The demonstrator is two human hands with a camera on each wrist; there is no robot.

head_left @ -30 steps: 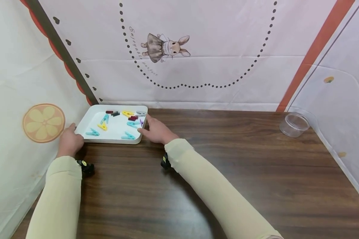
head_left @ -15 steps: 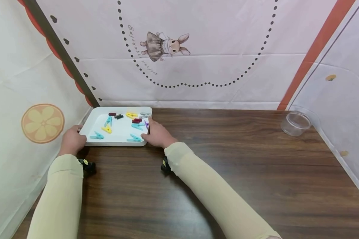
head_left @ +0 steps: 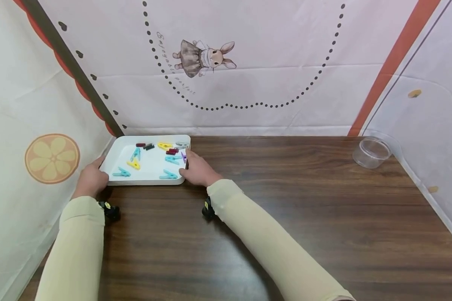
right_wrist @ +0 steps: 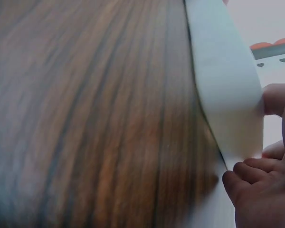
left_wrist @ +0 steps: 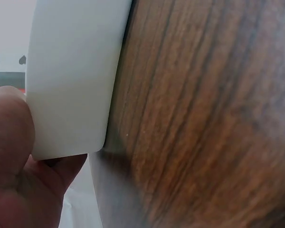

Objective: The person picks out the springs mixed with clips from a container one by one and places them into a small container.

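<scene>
A white tray (head_left: 147,182) holds several small clips, among them a yellow clip (head_left: 134,164), a blue clip (head_left: 168,174), a dark red clip (head_left: 140,145) and a purple clip (head_left: 183,157). At its near left corner my left hand (head_left: 91,179) grips the rim; the left wrist view shows the thumb against the wall of the tray (left_wrist: 76,80). My right hand (head_left: 199,168) holds the right side, thumb on the rim. In the right wrist view, fingers (right_wrist: 249,175) curl at the lower edge of the tray (right_wrist: 228,71).
A clear round container (head_left: 371,153) stands at the back right of the brown wooden table (head_left: 305,200). Printed cloth (head_left: 278,83) hangs behind the table and along both sides. The tray lies close to the back left corner of the cloth.
Over the last second the tray has shifted slightly right and towards me, with both hands staying on it. Since half a second ago it has hardly moved.
</scene>
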